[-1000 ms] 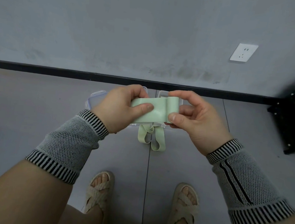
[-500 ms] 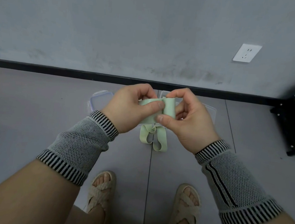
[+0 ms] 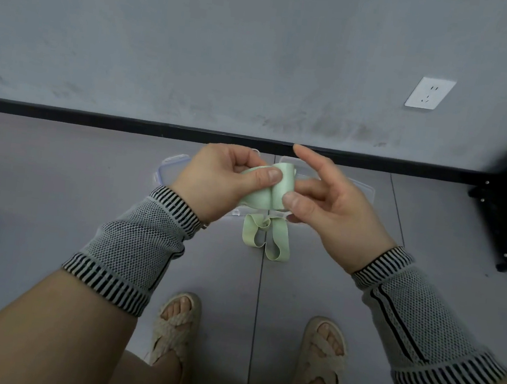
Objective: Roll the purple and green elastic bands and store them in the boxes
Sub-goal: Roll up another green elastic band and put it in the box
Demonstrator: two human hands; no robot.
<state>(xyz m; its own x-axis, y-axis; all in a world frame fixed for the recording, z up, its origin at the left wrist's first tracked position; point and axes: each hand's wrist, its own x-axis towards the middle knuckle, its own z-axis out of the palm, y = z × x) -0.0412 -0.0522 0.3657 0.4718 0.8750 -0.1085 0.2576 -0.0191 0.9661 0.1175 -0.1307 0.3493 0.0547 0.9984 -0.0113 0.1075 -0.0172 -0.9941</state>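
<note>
both hands point(image 3: 277, 191) raised close together, right forefinger seemingly extended.

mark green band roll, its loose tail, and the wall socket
green band roll point(image 3: 283, 186), head view: front face of the rolled part, between the hands.
loose tail point(image 3: 267, 237), head view: hanging loops under the roll.
wall socket point(image 3: 430, 93), head view: centre of the white plate.

Both hands point(image 3: 215, 181) pinch the green band point(image 3: 269, 190).
</note>
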